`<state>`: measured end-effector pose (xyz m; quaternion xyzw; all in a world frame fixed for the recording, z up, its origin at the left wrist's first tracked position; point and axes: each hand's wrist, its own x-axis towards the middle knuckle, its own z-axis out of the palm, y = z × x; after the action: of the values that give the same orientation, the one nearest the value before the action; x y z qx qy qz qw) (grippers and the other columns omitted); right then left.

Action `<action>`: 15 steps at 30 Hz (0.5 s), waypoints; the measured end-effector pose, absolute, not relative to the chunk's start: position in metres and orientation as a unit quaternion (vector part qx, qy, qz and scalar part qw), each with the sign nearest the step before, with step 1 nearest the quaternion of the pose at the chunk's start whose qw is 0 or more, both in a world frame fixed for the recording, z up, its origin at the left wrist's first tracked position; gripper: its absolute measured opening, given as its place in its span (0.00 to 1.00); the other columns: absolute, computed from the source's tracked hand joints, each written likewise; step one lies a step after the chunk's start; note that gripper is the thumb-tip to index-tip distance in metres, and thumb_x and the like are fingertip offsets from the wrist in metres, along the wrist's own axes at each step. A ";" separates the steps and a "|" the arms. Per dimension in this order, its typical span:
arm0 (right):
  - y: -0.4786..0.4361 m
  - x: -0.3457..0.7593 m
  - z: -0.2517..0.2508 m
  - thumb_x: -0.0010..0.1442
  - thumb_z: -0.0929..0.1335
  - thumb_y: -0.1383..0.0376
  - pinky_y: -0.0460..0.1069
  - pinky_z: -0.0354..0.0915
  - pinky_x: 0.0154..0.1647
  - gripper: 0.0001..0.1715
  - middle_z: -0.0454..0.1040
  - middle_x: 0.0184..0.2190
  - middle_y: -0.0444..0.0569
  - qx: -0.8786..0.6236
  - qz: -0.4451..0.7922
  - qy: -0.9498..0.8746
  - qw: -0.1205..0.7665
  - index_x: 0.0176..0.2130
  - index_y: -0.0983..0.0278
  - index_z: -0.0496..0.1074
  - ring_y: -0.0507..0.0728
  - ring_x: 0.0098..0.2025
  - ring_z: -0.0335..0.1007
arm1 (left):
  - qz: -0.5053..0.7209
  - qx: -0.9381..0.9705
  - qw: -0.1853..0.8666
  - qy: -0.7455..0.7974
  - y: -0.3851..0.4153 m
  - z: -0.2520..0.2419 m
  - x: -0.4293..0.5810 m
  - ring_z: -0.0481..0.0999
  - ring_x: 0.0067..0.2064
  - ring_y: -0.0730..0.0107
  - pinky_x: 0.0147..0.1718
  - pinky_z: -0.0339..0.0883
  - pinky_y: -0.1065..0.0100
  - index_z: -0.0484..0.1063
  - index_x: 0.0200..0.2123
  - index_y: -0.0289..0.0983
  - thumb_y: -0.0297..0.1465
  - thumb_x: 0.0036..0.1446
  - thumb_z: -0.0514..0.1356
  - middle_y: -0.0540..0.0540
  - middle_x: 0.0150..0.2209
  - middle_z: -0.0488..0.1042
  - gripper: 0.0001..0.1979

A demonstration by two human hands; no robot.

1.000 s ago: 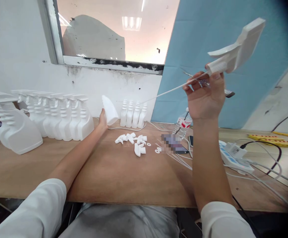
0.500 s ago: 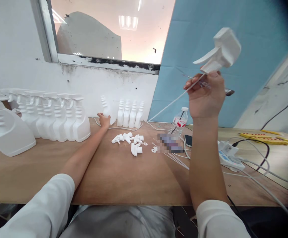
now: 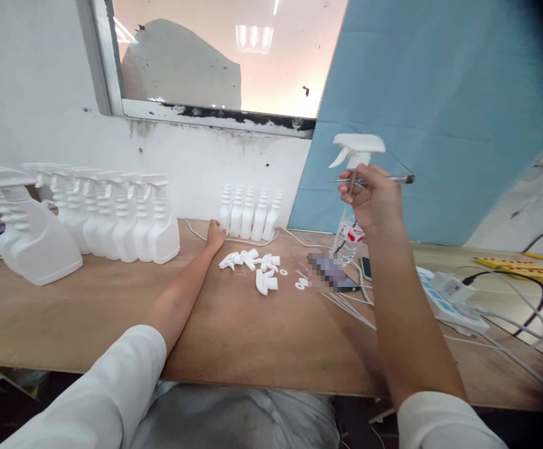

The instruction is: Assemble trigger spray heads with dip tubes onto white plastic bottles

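Note:
My left hand [image 3: 216,236] is at the left end of a row of several slim white bottles, its fingers closed around the lower part of the leftmost bottle [image 3: 225,209]. That bottle stands upright and uncapped against its neighbours. Raised before the blue sheet, my right hand [image 3: 369,193] grips a white trigger spray head [image 3: 359,147] just below its body. The head's thin dip tube points downward. A slim metallic, pen-like tool [image 3: 400,179] with a dark end also lies across these fingers. Loose spray heads [image 3: 266,282] and small white rings [image 3: 301,284] lie on the table between my arms.
Larger white spray bottles [image 3: 156,231] with heads on stand at the left. Behind my right forearm are a water bottle [image 3: 346,249], a partly blurred phone [image 3: 334,271], thin tubes [image 3: 349,308] and a power strip [image 3: 454,312] with cables. A wall [image 3: 187,168] closes the back.
The bottle in my left hand has gone from tilted and apart to upright at the row's left end. My right hand has come down, bringing the spray head lower and level.

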<state>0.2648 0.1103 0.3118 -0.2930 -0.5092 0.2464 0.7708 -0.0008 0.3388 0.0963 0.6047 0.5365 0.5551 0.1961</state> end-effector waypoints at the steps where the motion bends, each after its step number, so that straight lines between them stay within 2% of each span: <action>1: 0.114 0.266 0.305 0.48 0.72 0.64 0.41 0.49 0.13 0.14 0.74 0.25 0.46 -0.308 0.267 -0.504 0.762 0.27 0.63 0.61 0.48 0.18 0.62 | 0.556 0.604 0.196 0.536 0.338 0.096 -0.002 0.72 0.45 0.61 0.46 0.62 0.63 0.59 0.36 0.38 0.21 0.49 0.60 0.43 0.39 0.69 0.14; 3: 0.118 0.270 0.287 0.47 0.73 0.66 0.40 0.46 0.12 0.15 0.71 0.23 0.43 -0.337 0.312 -0.492 0.740 0.26 0.64 0.61 0.45 0.17 0.56 | 0.566 0.596 0.191 0.537 0.335 0.097 -0.005 0.71 0.48 0.60 0.48 0.61 0.62 0.61 0.37 0.37 0.21 0.50 0.59 0.41 0.42 0.69 0.12; 6: 0.121 0.278 0.252 0.47 0.73 0.65 0.39 0.42 0.10 0.18 0.56 0.17 0.36 -0.369 0.384 -0.471 0.704 0.24 0.63 0.59 0.43 0.14 0.45 | 0.588 0.576 0.179 0.539 0.323 0.098 -0.006 0.69 0.50 0.60 0.52 0.60 0.60 0.63 0.38 0.37 0.19 0.51 0.55 0.40 0.45 0.67 0.11; 8: 0.121 0.282 0.230 0.48 0.73 0.63 0.39 0.39 0.08 0.20 0.51 0.15 0.34 -0.400 0.410 -0.443 0.690 0.24 0.62 0.57 0.43 0.13 0.40 | 0.596 0.576 0.181 0.530 0.311 0.099 -0.006 0.71 0.48 0.62 0.50 0.61 0.61 0.63 0.37 0.37 0.19 0.52 0.53 0.40 0.44 0.68 0.11; 11: 0.123 0.286 0.207 0.47 0.73 0.62 0.39 0.37 0.08 0.22 0.48 0.15 0.33 -0.433 0.427 -0.414 0.677 0.24 0.62 0.55 0.43 0.13 0.38 | 0.596 0.604 0.192 0.493 0.290 0.099 -0.006 0.72 0.42 0.65 0.45 0.65 0.64 0.64 0.36 0.36 0.19 0.52 0.52 0.42 0.40 0.69 0.10; 15: 0.126 0.289 0.194 0.46 0.74 0.59 0.39 0.36 0.07 0.22 0.49 0.14 0.32 -0.459 0.417 -0.395 0.677 0.26 0.61 0.57 0.42 0.12 0.38 | 0.593 0.654 0.196 0.427 0.258 0.100 -0.010 0.72 0.41 0.67 0.44 0.67 0.65 0.65 0.35 0.36 0.20 0.53 0.52 0.44 0.38 0.70 0.08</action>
<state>0.2894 0.1262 0.1942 -0.4592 -0.3951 0.4172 0.6775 -0.0098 0.2582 0.0999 0.6543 0.4266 0.5929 0.1959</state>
